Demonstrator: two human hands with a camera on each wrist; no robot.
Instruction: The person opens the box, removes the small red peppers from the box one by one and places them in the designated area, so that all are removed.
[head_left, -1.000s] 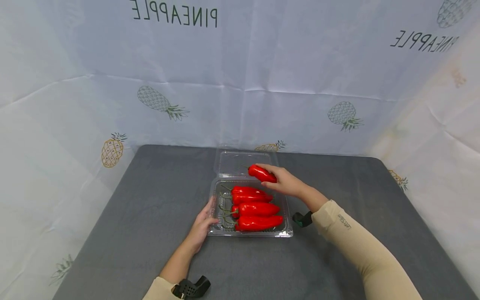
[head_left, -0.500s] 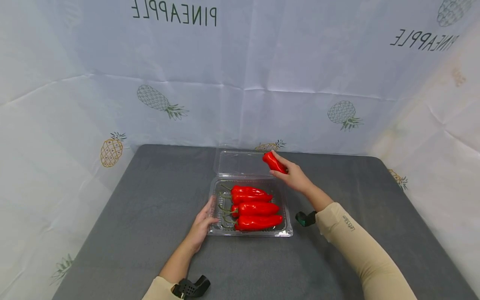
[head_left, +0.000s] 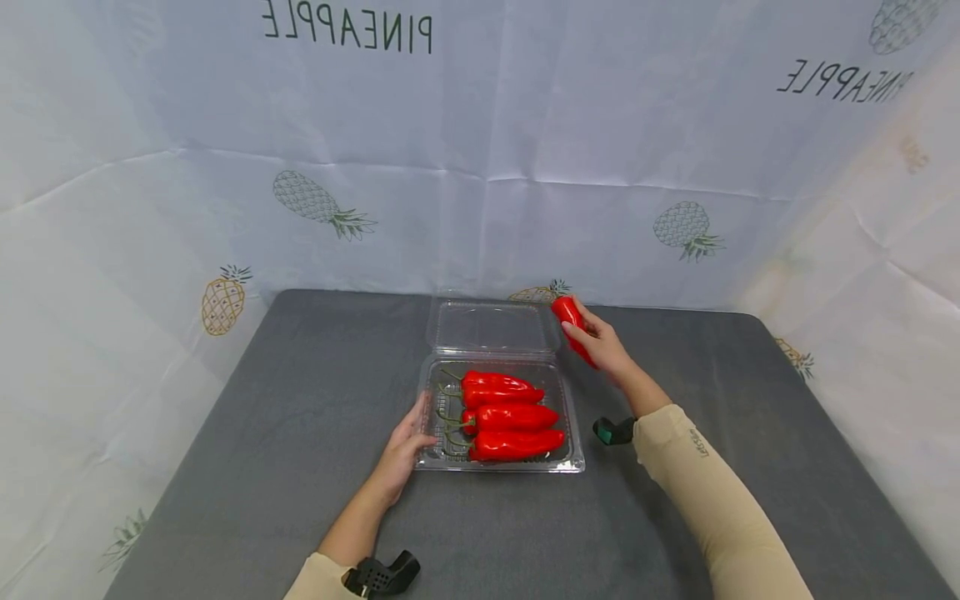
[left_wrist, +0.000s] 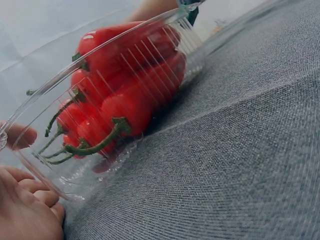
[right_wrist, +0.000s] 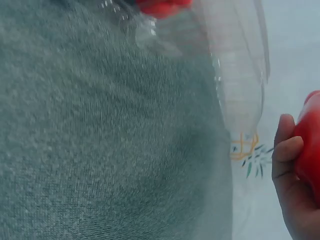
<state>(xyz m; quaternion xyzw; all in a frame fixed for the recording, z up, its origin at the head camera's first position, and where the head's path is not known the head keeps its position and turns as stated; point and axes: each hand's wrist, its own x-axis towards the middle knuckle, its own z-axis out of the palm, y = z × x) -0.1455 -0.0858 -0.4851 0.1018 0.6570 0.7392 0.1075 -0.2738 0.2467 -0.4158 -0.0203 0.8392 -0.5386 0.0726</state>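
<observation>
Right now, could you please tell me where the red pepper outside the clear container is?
In the head view, the red pepper is in the right hand, just right of the open clear lid, near the far edge of the grey table.

1. Clear ribbed plastic box (left_wrist: 75, 177) slanting across the view, with a bunch of glossy red peppers (left_wrist: 127, 107), curvy green stems (left_wrist: 107, 141).
2. Left hand (left_wrist: 27, 202), fingers curled, right at its end.
3. Coarse gray woven cloth (left_wrist: 240, 150) underneath.
4. Bare forearm (left_wrist: 159, 8) up top.
</observation>
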